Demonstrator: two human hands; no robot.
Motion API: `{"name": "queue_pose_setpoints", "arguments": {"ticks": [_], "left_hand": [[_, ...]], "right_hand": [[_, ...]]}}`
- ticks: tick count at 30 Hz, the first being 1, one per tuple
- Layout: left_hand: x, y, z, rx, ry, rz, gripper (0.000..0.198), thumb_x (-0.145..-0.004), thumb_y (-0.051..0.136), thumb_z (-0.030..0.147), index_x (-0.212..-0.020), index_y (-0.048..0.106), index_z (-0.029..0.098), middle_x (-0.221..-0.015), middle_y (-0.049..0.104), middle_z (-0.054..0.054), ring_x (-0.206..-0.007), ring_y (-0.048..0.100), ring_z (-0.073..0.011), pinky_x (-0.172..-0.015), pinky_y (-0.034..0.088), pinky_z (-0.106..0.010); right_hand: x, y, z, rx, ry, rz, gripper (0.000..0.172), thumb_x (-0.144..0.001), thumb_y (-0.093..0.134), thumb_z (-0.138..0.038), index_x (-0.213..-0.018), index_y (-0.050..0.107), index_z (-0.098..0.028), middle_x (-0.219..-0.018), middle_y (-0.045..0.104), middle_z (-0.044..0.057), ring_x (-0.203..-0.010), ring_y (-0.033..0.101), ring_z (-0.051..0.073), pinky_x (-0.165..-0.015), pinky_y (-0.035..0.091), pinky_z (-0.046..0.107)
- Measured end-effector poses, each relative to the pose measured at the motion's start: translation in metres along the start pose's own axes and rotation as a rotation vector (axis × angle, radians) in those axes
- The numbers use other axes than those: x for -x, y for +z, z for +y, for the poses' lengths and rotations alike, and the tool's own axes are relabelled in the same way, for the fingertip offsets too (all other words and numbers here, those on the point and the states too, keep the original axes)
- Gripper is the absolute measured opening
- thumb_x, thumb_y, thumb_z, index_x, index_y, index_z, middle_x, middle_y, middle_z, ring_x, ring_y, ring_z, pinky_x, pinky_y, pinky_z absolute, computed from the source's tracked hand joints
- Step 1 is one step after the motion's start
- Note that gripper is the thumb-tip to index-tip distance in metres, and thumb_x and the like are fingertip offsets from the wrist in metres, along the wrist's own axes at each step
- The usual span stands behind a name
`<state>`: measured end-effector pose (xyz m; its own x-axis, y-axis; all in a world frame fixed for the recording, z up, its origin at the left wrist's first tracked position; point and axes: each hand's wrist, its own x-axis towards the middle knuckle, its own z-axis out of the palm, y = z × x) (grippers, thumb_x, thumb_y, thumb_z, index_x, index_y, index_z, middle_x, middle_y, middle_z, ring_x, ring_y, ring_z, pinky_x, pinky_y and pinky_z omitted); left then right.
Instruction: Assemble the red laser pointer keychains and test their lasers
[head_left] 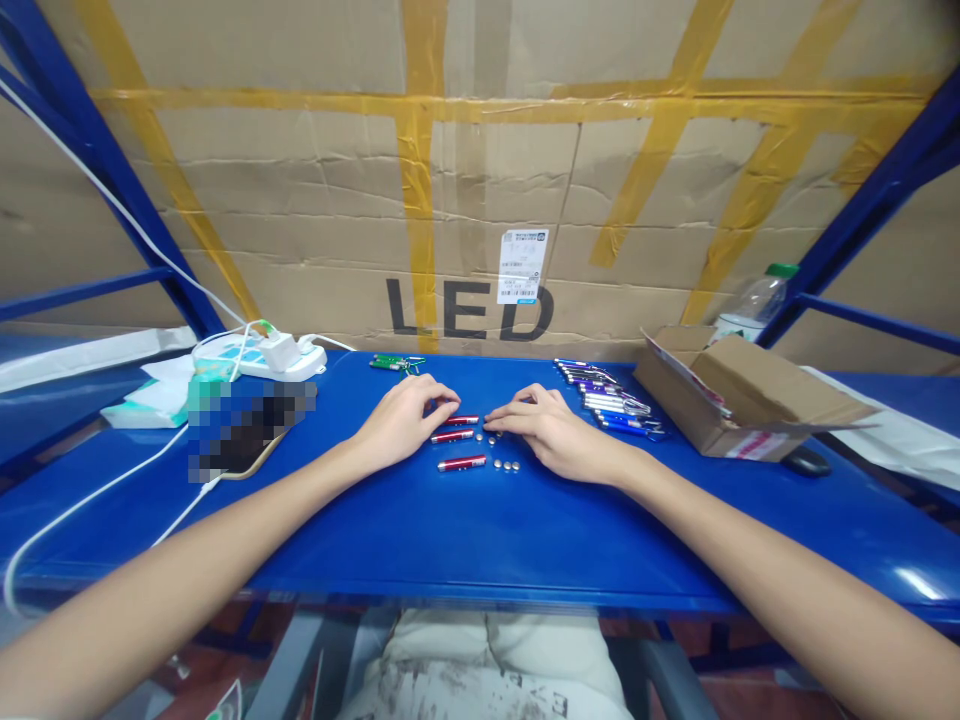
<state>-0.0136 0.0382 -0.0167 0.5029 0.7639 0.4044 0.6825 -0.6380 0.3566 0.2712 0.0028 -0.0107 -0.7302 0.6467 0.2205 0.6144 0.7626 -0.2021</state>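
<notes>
Three short red metal penlights lie in a column on the blue table: an upper one (466, 420), a middle one (453, 437) and a lower one (462, 464). My left hand (405, 420) is curled, its thumb and fingertips at the left end of the upper penlight. To the right of the penlights are several small silver button cells, among them a row near the lower penlight (506, 466). My right hand (551, 430) reaches in from the right, fingertips together just above the upper cells. Whatever lies between those fingertips is too small to make out.
Green penlights (396, 362) lie at the back. Several blue, black, purple and silver ones (611, 400) are right of my hand. An open cardboard box (739, 405) stands farther right, by a black mouse (806, 461). A phone (251, 430), cables and power strip (300, 358) occupy the left.
</notes>
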Motion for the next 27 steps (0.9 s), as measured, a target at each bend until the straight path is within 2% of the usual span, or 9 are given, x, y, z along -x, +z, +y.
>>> {"name": "queue_pose_setpoints", "arguments": {"ticks": [7,11,16,22,27], "left_hand": [[0.0003,0.0009,-0.0009,0.013,0.005,0.004,0.024,-0.107,0.061,0.036,-0.114,0.079,0.023,-0.11,0.077,-0.006,-0.101,0.067,-0.0255,-0.093,0.051,-0.041],[0.0008,0.0016,-0.0006,0.022,0.009,0.013,0.022,-0.107,0.062,0.035,-0.114,0.079,0.024,-0.11,0.076,-0.006,-0.101,0.067,-0.025,-0.092,0.051,-0.04],[0.0011,0.0016,0.0011,0.021,0.013,0.006,0.022,-0.107,0.062,0.035,-0.115,0.078,0.024,-0.11,0.076,-0.006,-0.099,0.066,-0.0246,-0.092,0.051,-0.04],[0.0013,0.0018,0.0021,0.016,0.023,0.001,0.025,-0.107,0.059,0.038,-0.118,0.078,0.024,-0.11,0.076,-0.006,-0.099,0.066,-0.0252,-0.093,0.051,-0.041],[0.0011,0.0016,0.001,0.008,0.02,0.0,0.027,-0.107,0.058,0.039,-0.118,0.077,0.024,-0.111,0.076,-0.007,-0.1,0.066,-0.0254,-0.093,0.052,-0.042]], "right_hand": [[-0.0013,0.001,0.0004,-0.019,0.0,0.002,0.05,-0.106,0.04,-0.007,-0.141,0.073,-0.024,-0.15,0.069,0.008,-0.127,0.048,0.036,-0.106,0.04,0.06],[-0.0022,0.0025,0.0012,-0.039,0.011,0.031,0.042,-0.113,0.04,-0.019,-0.139,0.073,-0.024,-0.142,0.073,0.01,-0.122,0.05,0.034,-0.105,0.041,0.058],[-0.0034,0.0035,0.0032,-0.062,0.007,0.051,0.039,-0.114,0.041,-0.021,-0.136,0.073,-0.024,-0.133,0.076,0.012,-0.119,0.052,0.033,-0.103,0.04,0.053],[-0.0042,0.0028,0.0021,-0.005,0.012,0.067,0.033,-0.115,0.046,-0.026,-0.124,0.077,-0.024,-0.124,0.078,0.011,-0.114,0.054,0.032,-0.097,0.037,0.049],[-0.004,0.0014,0.0012,0.032,0.013,0.085,0.034,-0.115,0.046,-0.03,-0.115,0.079,-0.025,-0.113,0.08,0.01,-0.107,0.054,0.03,-0.092,0.034,0.046]]}}
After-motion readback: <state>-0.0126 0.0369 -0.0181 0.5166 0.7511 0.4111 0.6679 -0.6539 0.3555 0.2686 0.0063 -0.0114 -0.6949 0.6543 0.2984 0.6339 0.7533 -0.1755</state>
